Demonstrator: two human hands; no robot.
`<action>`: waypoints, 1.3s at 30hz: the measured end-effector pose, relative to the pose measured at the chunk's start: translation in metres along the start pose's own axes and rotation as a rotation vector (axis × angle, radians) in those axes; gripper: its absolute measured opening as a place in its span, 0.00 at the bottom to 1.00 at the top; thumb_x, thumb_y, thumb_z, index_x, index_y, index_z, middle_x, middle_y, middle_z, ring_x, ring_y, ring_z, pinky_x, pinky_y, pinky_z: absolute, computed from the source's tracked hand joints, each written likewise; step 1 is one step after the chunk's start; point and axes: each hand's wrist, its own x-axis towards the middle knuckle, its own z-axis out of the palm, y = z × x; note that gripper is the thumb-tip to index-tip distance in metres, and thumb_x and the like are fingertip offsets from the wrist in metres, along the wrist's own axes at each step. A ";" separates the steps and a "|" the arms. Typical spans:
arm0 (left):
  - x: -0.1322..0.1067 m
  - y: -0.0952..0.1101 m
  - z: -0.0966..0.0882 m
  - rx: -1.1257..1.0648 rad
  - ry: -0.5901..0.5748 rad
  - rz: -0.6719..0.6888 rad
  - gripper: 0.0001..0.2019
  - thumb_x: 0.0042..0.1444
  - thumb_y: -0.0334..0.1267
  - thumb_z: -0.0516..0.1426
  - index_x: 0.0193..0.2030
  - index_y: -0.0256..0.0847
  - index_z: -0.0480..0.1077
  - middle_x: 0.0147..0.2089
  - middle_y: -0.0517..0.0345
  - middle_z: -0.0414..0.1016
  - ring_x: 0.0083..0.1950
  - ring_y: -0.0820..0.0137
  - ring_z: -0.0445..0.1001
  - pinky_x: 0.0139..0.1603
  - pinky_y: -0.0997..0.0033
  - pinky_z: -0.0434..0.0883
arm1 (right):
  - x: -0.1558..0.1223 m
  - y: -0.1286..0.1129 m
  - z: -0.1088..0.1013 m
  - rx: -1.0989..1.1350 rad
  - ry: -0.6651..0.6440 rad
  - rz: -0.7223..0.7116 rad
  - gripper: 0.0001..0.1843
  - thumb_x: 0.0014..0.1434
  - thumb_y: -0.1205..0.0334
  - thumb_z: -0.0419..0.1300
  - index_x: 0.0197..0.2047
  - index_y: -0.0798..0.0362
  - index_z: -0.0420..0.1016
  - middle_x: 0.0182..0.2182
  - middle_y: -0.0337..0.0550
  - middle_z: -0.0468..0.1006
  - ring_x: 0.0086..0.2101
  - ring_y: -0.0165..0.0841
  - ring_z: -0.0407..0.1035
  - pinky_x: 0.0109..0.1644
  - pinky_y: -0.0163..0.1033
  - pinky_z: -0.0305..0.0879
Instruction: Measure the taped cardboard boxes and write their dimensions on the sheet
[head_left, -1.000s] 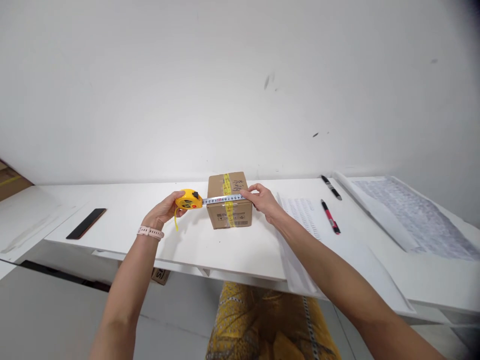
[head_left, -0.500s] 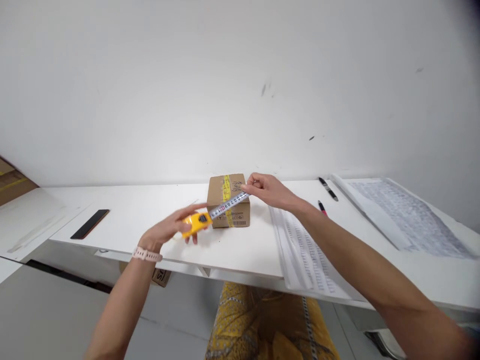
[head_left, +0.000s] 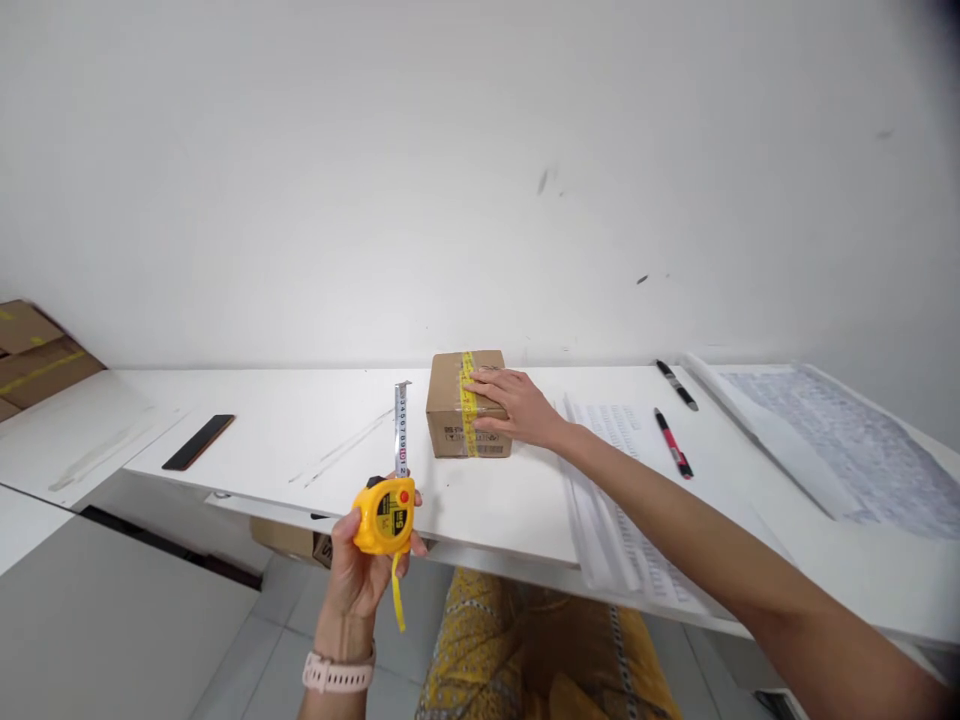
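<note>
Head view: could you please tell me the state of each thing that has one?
tape measure, blade partly out, pointing up.
cardboard box, closed, taped shut.
left hand, shut on tape measure.
right hand, open, resting on cardboard box.
phone, screen dark.

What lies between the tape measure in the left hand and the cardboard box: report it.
Nothing visible. The left hand holds the tape measure off the near edge of the table, its blade standing up; only bare table lies between it and the cardboard box. The right hand rests on the box's right side.
</note>
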 end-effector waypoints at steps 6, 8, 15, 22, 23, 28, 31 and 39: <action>0.017 0.002 0.005 0.063 0.030 0.033 0.30 0.50 0.51 0.63 0.58 0.38 0.67 0.43 0.47 0.76 0.29 0.63 0.80 0.14 0.78 0.70 | 0.037 0.009 0.002 -0.024 0.026 0.090 0.22 0.62 0.47 0.59 0.56 0.45 0.75 0.57 0.47 0.76 0.57 0.47 0.65 0.59 0.51 0.57; 0.032 -0.001 0.011 0.077 0.004 0.046 0.31 0.50 0.51 0.63 0.57 0.37 0.66 0.44 0.46 0.76 0.28 0.62 0.80 0.14 0.77 0.69 | 0.057 0.016 -0.007 0.019 0.028 0.145 0.19 0.62 0.46 0.58 0.52 0.44 0.78 0.51 0.45 0.80 0.51 0.45 0.69 0.54 0.47 0.60; 0.108 -0.020 0.034 0.163 -0.075 0.035 0.26 0.49 0.53 0.64 0.48 0.34 0.69 0.41 0.49 0.75 0.27 0.63 0.81 0.15 0.79 0.69 | 0.095 0.043 -0.020 0.236 0.065 0.444 0.37 0.66 0.34 0.39 0.43 0.47 0.83 0.39 0.46 0.82 0.39 0.41 0.72 0.42 0.40 0.59; 0.132 -0.047 0.032 0.177 -0.074 0.023 0.25 0.49 0.53 0.64 0.46 0.36 0.67 0.42 0.52 0.75 0.28 0.62 0.81 0.15 0.79 0.68 | 0.100 0.041 -0.020 0.200 0.137 0.461 0.40 0.58 0.25 0.43 0.24 0.52 0.73 0.23 0.41 0.72 0.27 0.33 0.63 0.31 0.38 0.52; 0.130 -0.050 0.031 0.169 -0.077 0.023 0.25 0.49 0.53 0.64 0.46 0.36 0.68 0.42 0.52 0.75 0.28 0.62 0.81 0.15 0.79 0.68 | 0.101 0.040 -0.020 0.189 0.142 0.456 0.39 0.57 0.25 0.45 0.21 0.52 0.69 0.20 0.39 0.69 0.25 0.32 0.60 0.29 0.38 0.50; 0.128 -0.064 0.028 0.129 -0.063 0.009 0.26 0.50 0.53 0.64 0.49 0.37 0.67 0.43 0.51 0.75 0.28 0.62 0.82 0.16 0.77 0.69 | 0.103 0.037 -0.024 0.216 0.127 0.463 0.33 0.54 0.28 0.53 0.22 0.52 0.70 0.21 0.37 0.68 0.26 0.30 0.60 0.29 0.37 0.50; 0.132 -0.070 0.025 0.134 -0.030 -0.026 0.26 0.50 0.53 0.64 0.49 0.38 0.67 0.45 0.51 0.74 0.31 0.61 0.82 0.22 0.72 0.75 | 0.104 0.035 -0.025 0.218 0.109 0.482 0.31 0.53 0.29 0.56 0.26 0.51 0.75 0.24 0.39 0.73 0.28 0.32 0.63 0.31 0.38 0.53; 0.134 -0.066 0.022 0.304 -0.011 -0.038 0.26 0.52 0.48 0.65 0.54 0.42 0.64 0.48 0.53 0.73 0.37 0.59 0.82 0.35 0.64 0.78 | 0.110 0.031 -0.023 0.063 0.128 0.462 0.30 0.55 0.31 0.54 0.26 0.51 0.76 0.28 0.41 0.77 0.31 0.34 0.67 0.35 0.40 0.53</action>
